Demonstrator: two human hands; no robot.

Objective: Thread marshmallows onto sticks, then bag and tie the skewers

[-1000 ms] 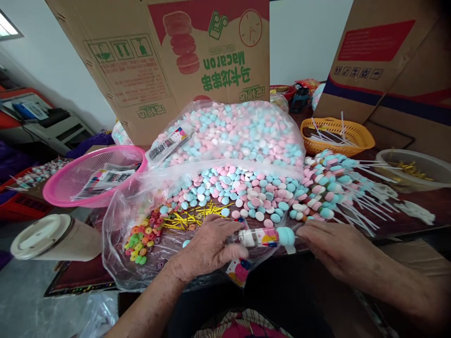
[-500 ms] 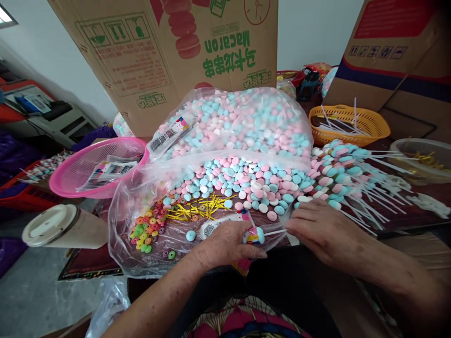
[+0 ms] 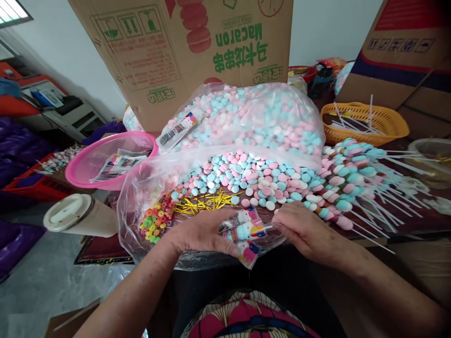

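Observation:
My left hand (image 3: 199, 231) grips a small clear printed wrapper bag (image 3: 246, 234) at the table's near edge. Inside the bag sits a candy skewer (image 3: 243, 231) with a pale blue piece showing. My right hand (image 3: 303, 227) pinches the skewer's thin white stick just right of the bag. Behind both hands lie loose pink, blue and white candy discs (image 3: 253, 180) on an open clear plastic sheet, with yellow twist ties (image 3: 204, 202) and small coloured ring candies (image 3: 157, 223) to the left.
A full bag of candy discs (image 3: 253, 117) stands behind the pile. Finished skewers (image 3: 348, 180) lie heaped at right. A pink basket (image 3: 105, 162), a lidded cup (image 3: 75, 216), an orange basket of sticks (image 3: 366, 122), a clear bowl (image 3: 431, 155) and cardboard boxes (image 3: 183, 51) surround them.
The skewer has slid further into the wrapper bag; only a short piece of stick now shows. Both hands have come closer together, and the view has shifted slightly left and down.

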